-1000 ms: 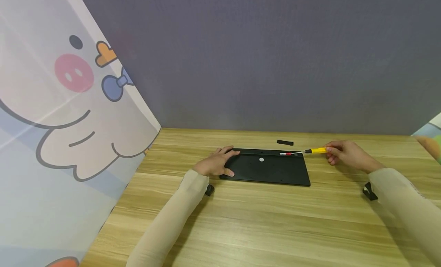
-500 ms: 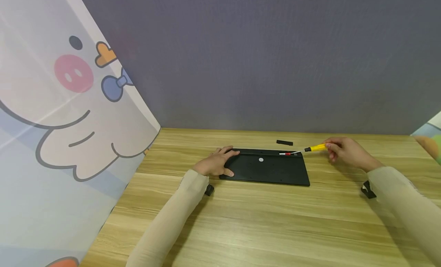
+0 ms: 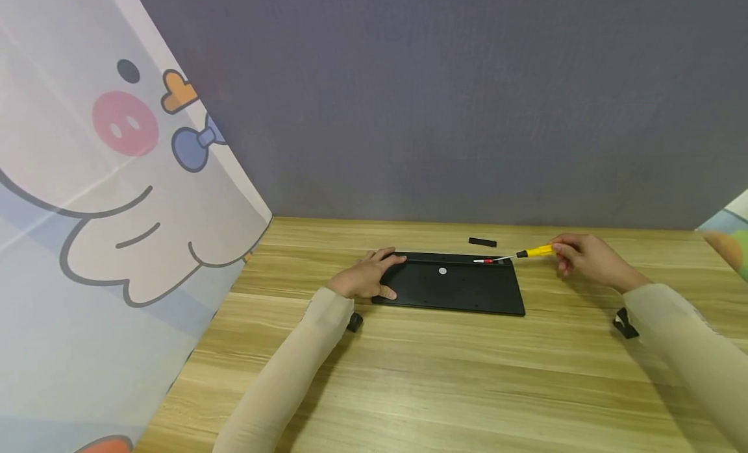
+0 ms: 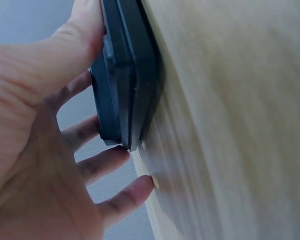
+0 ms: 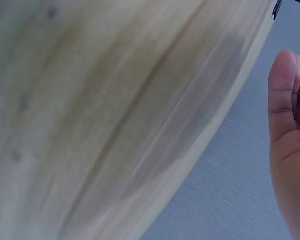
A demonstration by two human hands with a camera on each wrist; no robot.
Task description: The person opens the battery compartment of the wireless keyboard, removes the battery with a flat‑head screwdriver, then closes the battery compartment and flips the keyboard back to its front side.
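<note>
A black keyboard [image 3: 461, 291] lies face down on the table, a round white sticker on its underside. My left hand [image 3: 367, 276] spreads over its left end, thumb on the underside near the front edge. In the left wrist view the fingers [image 4: 110, 162] reach along the keyboard's end, one fingertip down at the table. Between thumb and fingers my right hand [image 3: 587, 258] pinches the yellow handle of a screwdriver [image 3: 539, 250]. Its shaft slants down leftward, the tip at a small red-and-white battery [image 3: 484, 261] in the slot along the far ridge.
A small black strip-shaped cover [image 3: 482, 242] lies behind the keyboard. The wooden table [image 3: 444, 375] ends at a grey partition [image 3: 467, 115]. A cartoon-printed panel [image 3: 117, 180] stands at the left. Black camera mounts [image 3: 625, 323] sit at the wrists.
The right hand has lifted slightly, so the screwdriver's handle sits higher and its shaft slants more steeply. The left hand and the keyboard stay put.
</note>
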